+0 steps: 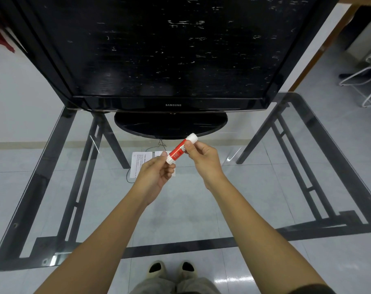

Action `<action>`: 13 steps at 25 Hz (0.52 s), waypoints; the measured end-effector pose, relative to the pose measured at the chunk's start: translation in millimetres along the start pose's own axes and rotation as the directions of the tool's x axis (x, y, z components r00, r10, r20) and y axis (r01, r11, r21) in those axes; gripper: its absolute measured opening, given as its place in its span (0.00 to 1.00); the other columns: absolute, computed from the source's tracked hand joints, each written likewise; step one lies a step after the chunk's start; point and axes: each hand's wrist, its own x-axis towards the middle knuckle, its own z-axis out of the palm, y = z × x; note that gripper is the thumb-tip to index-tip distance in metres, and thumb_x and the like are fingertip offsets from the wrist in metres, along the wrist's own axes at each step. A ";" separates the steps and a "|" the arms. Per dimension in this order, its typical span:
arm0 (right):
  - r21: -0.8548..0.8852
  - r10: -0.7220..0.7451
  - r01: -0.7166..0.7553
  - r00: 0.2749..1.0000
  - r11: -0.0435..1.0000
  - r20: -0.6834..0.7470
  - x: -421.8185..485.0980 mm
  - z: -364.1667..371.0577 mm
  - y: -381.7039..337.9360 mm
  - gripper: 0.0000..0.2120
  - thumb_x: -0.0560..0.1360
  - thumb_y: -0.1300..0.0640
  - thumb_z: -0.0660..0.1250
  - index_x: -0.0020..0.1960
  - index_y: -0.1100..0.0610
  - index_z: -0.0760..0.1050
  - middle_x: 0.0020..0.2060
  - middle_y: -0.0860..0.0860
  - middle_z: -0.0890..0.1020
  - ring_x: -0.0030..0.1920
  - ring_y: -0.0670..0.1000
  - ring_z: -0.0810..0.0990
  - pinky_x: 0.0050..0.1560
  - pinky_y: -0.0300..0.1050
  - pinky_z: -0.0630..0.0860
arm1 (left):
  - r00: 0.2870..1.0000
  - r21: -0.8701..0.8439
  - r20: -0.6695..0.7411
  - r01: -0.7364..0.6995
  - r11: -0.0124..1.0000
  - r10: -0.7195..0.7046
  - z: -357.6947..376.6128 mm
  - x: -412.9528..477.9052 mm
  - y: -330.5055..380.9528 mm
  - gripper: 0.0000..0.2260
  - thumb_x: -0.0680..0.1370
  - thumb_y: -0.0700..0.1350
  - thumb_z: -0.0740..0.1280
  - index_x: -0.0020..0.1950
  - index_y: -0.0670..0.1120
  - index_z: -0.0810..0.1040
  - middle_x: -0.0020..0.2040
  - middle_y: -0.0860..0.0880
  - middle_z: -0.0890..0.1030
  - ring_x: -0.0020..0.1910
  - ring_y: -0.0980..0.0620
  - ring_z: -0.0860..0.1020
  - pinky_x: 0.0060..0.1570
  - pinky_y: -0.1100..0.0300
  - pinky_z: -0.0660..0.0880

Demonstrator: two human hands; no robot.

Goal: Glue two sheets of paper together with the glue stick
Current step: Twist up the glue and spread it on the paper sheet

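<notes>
A red glue stick [177,153] with white ends is held slantwise above the glass table, its white cap pointing up and right. My left hand [154,177] pinches its lower white end. My right hand [202,159] grips the upper part just below the cap. A white printed sheet of paper [138,164] lies flat on the glass under my hands, largely hidden by the left hand. A second white sheet [159,153] peeks out beside it, mostly covered.
A black Samsung television [174,60] on an oval stand [170,125] fills the far half of the glass table [265,187]. Thin dark cables [129,177] trail near the paper. A white wire chair [369,81] stands on the floor at right.
</notes>
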 end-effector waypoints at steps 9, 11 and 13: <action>-0.010 0.006 -0.006 1.000 1.000 -0.005 -3.5 -0.5 -0.5 0.09 0.74 0.47 0.66 0.47 0.51 0.81 0.42 0.49 0.83 0.48 0.46 0.81 0.40 0.28 0.73 | 0.984 0.147 -0.003 -0.175 0.973 0.178 -4.8 -7.0 -5.2 0.07 0.73 0.44 0.69 0.50 0.50 0.80 0.59 0.44 0.78 0.60 0.46 0.76 0.62 0.52 0.71; -0.007 0.008 -0.008 1.000 1.000 -0.003 -5.1 -1.3 -1.6 0.08 0.74 0.47 0.66 0.45 0.49 0.81 0.43 0.53 0.84 0.47 0.49 0.81 0.41 0.28 0.73 | 0.997 0.061 0.011 -0.076 0.995 0.075 -2.3 -7.8 -3.8 0.11 0.75 0.49 0.66 0.55 0.47 0.77 0.51 0.45 0.82 0.49 0.50 0.81 0.54 0.57 0.76; -0.028 0.002 -0.002 1.000 1.000 -0.004 -6.8 -0.6 -1.9 0.09 0.74 0.47 0.66 0.44 0.51 0.81 0.45 0.56 0.83 0.50 0.52 0.81 0.43 0.31 0.73 | 1.000 0.044 0.002 -0.006 0.999 0.005 -0.9 -7.8 -2.2 0.12 0.78 0.52 0.62 0.54 0.45 0.76 0.38 0.48 0.83 0.37 0.54 0.81 0.43 0.63 0.78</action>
